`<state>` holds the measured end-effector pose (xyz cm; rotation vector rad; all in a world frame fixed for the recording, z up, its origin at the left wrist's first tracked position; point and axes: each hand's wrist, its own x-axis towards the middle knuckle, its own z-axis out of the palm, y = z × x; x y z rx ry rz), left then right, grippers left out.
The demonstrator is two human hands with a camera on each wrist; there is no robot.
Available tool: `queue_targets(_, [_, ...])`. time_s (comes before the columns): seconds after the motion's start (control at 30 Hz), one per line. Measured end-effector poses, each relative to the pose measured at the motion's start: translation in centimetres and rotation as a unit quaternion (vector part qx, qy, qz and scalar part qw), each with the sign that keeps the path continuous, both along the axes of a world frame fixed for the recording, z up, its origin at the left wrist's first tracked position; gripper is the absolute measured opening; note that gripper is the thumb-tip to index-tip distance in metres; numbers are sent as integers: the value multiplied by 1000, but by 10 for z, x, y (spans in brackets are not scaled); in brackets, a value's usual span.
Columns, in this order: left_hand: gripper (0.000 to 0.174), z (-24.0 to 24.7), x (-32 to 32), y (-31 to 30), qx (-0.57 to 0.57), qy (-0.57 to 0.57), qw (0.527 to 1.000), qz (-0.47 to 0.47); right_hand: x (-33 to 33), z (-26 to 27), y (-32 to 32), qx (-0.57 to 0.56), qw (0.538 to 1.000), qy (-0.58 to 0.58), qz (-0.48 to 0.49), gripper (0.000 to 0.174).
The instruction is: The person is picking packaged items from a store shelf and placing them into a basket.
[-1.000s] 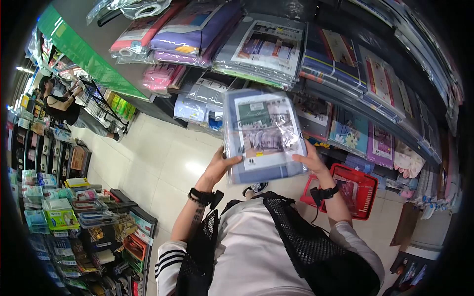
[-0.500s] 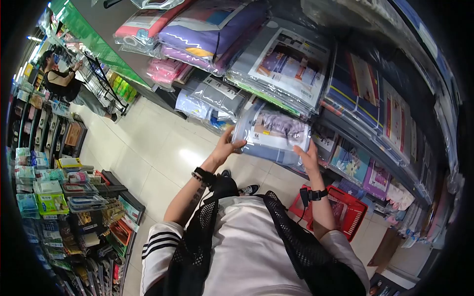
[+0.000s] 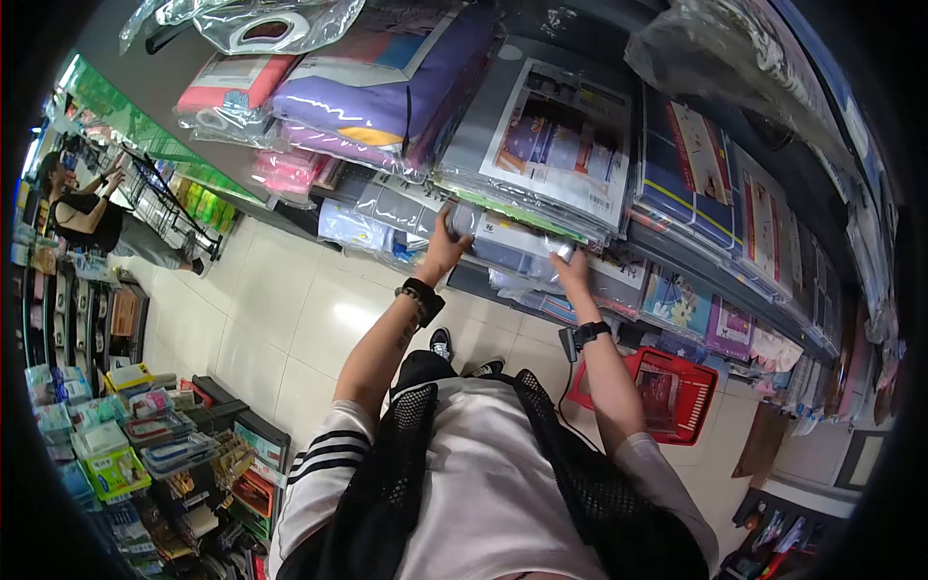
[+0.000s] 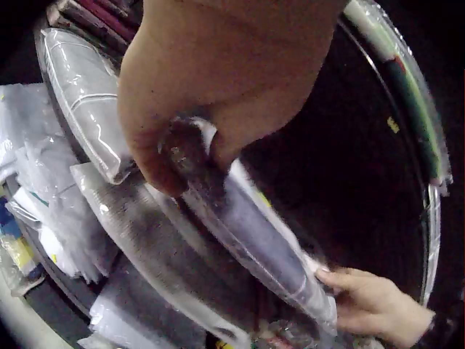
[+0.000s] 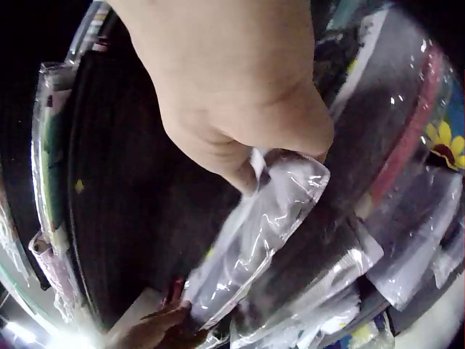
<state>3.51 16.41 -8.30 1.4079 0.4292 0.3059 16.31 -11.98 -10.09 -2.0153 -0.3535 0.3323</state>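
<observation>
A flat bedding pack [image 3: 512, 244] in clear plastic lies edge-on in the shelf gap under a taller stack of packs [image 3: 551, 135]. My left hand [image 3: 447, 237] grips its left end; in the left wrist view the fingers [image 4: 171, 156] curl round the pack's corner [image 4: 240, 225]. My right hand [image 3: 570, 269] holds the right end, with the thumb and fingers pinching the plastic corner [image 5: 287, 185] in the right wrist view. The pack's far part is hidden inside the dark shelf.
Shelves of wrapped bedding [image 3: 387, 77] fill the wall ahead and to the right. A red shopping basket [image 3: 677, 391] stands on the tiled floor at my right foot. A low display rack [image 3: 174, 454] is at the left. Another person [image 3: 82, 208] stands far left.
Both hands raised the pack from in front of my chest, tipped it flat and pushed it forward into the shelf gap. The label face no longer shows.
</observation>
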Motion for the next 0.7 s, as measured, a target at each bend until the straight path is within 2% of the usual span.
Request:
queue_targets(0.03, [76,-37,5,4,-1,-2,1000,-5,6,-28,7,-84,996,3,-24,54])
queue_targets(0.07, [81,-73,8,9,107,31,994,20,10,-70,9,-48,994,34,-89,65])
queue_targets(0.1, [86,-91,8,11,214,64,974,45,13,-85,12,-49,994,34,-93,65])
queue_targets(0.13, [92,-77,3,9,221,119,968,5,11,-93,14,-77,994,-21,-77,67])
queue_targets(0.17, [92,-65,-2,5,219,120,968,-1,7,-102,14,-105,990,-75,-62,70])
queue_targets(0.2, [92,-63,-6,2,315,112,943,-7,-5,-66,21,-114,990,-66,-57,70])
queue_targets(0.23, [92,-63,-7,1,408,99,908,-11,-7,-59,23,-115,989,-65,-62,70])
queue_targets(0.3, [86,-55,-5,3,425,106,899,-11,-8,-53,26,-147,980,-123,-45,65])
queue_targets(0.37, [75,-41,-1,8,387,157,908,-37,-4,-48,32,-137,980,-132,-56,62])
queue_targets(0.4, [75,-34,1,9,387,156,908,-42,-3,-48,35,-127,980,-139,-62,58])
queue_targets(0.43, [70,-30,3,11,389,143,910,-31,-3,-40,40,-128,980,-138,-64,58])
queue_targets(0.47, [65,-26,6,14,390,130,911,-20,-2,-33,44,-154,983,-79,-64,56])
queue_targets(0.5, [65,-30,10,19,392,129,911,-23,0,-32,49,-178,982,-21,-64,53])
queue_targets(0.6, [62,-51,16,33,404,139,903,-35,-11,-51,60,-181,975,-81,-103,54])
queue_targets(0.63, [61,-61,17,35,441,133,886,-54,-15,-54,61,-177,969,-119,-128,55])
queue_targets(0.67, [61,-71,21,38,477,125,867,-71,-17,-55,59,-173,975,-71,-118,61])
queue_targets(0.7, [61,-68,20,35,478,123,866,-76,-20,-50,60,-173,975,-70,-124,61])
